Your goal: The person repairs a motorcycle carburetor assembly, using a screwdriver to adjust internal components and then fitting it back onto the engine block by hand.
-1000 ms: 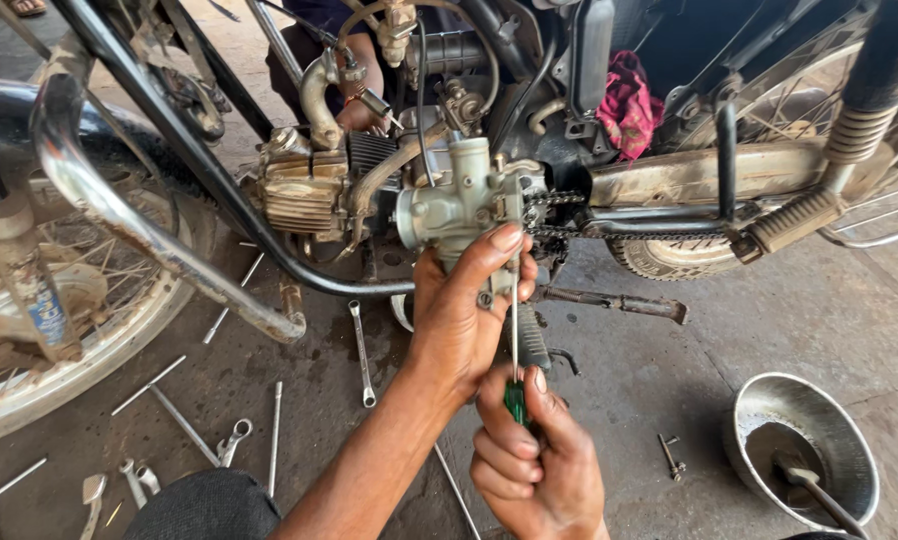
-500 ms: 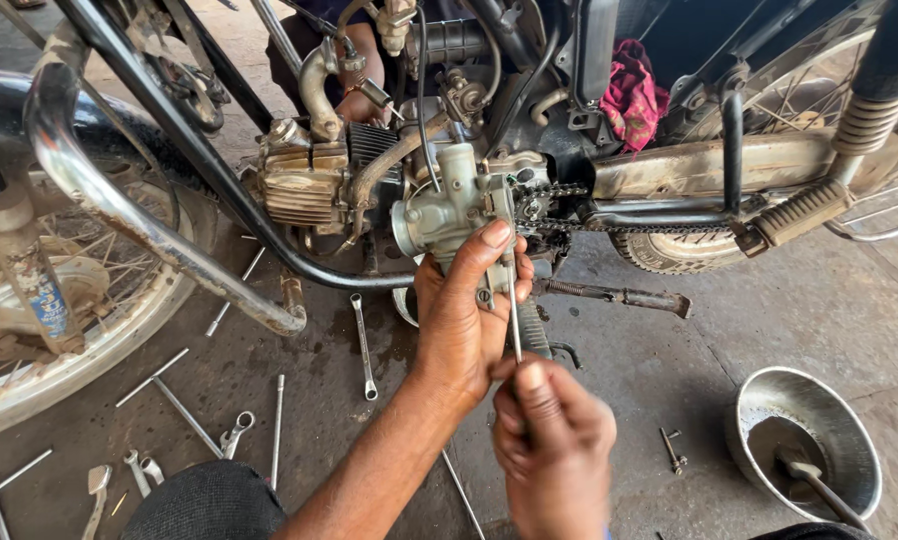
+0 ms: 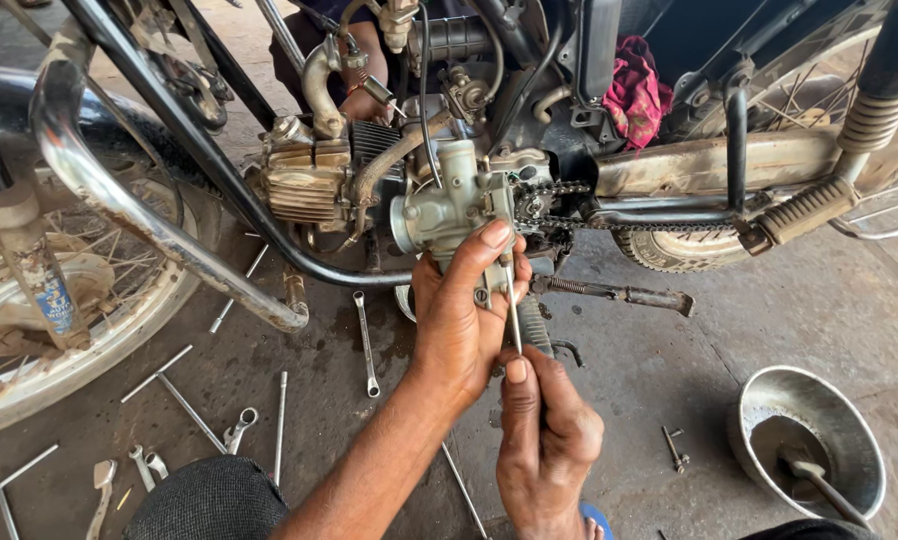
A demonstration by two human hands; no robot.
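My left hand (image 3: 461,315) grips a grey metal carburettor (image 3: 447,208) from below, thumb across its side, holding it up beside the motorcycle engine (image 3: 314,180). A black cable runs from its top up into the bike. My right hand (image 3: 546,440) is closed round the handle of a screwdriver (image 3: 513,310), whose thin shaft points up to the carburettor's lower edge. The handle is hidden inside my fist.
A motorcycle stands across the view with its front wheel (image 3: 59,300) at left, chain (image 3: 554,190) and footpeg (image 3: 804,210) at right. Spanners (image 3: 365,345) and rods lie on the concrete floor. A metal bowl (image 3: 809,440) sits at lower right. Another person's hand (image 3: 364,100) is behind the engine.
My right hand rose along the screwdriver, hiding its green handle. The carburettor shifted slightly left and up in my left hand.
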